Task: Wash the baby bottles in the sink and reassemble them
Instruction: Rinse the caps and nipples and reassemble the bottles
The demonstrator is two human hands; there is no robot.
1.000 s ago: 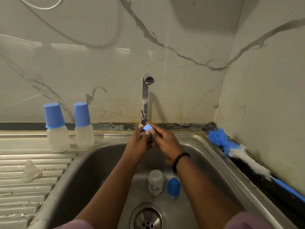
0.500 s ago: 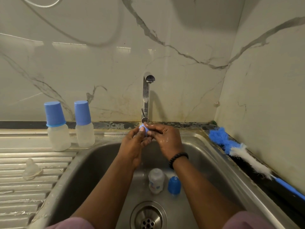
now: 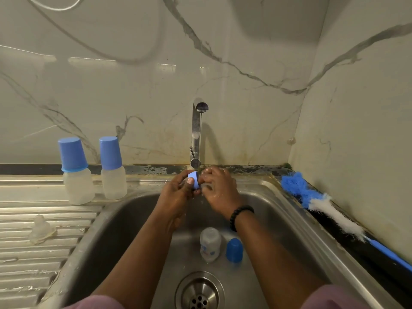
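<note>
Rinsing small blue plastic collar ring (image 3: 194, 179) under tap stream (image 3: 199, 143): left hand (image 3: 178, 192) pinches it, right hand (image 3: 219, 189) fingers curl on it. Next likely refit teat.

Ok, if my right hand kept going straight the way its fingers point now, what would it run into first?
The right hand points leftward, so it would likely meet the blue ring first, which the left hand is holding right beside it under the tap. Depth is hard to judge here.
</note>
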